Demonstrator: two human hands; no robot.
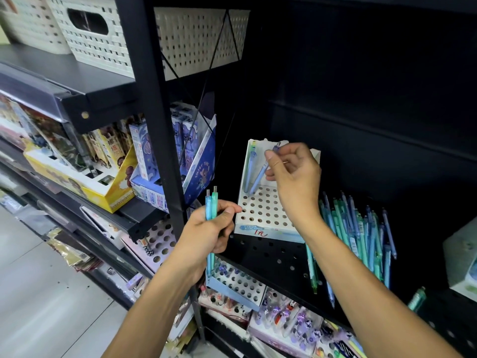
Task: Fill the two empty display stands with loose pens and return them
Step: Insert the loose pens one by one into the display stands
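1. Left hand (206, 228) grips two slim pens (211, 202), blue and green, upright, tips up.
2. Right hand (291, 174) pinches a blue pen (260, 174) slanting from 1 to 7 o'clock, lower end in the white perforated cardboard stand (260, 213).
3. Another pen (249, 169) stands at the stand's 11 o'clock corner.
4. Loose pens (361, 233) lie at 3 o'clock on the black shelf (271, 254).

Both arms come in bare from the bottom edge, no sleeves anywhere along the forearms. The left hand (206, 228) and the right hand (294, 174) wear no gloves, rings, or watch; both wrists are bare. The nails are short and plain. Nothing else of the person shows.
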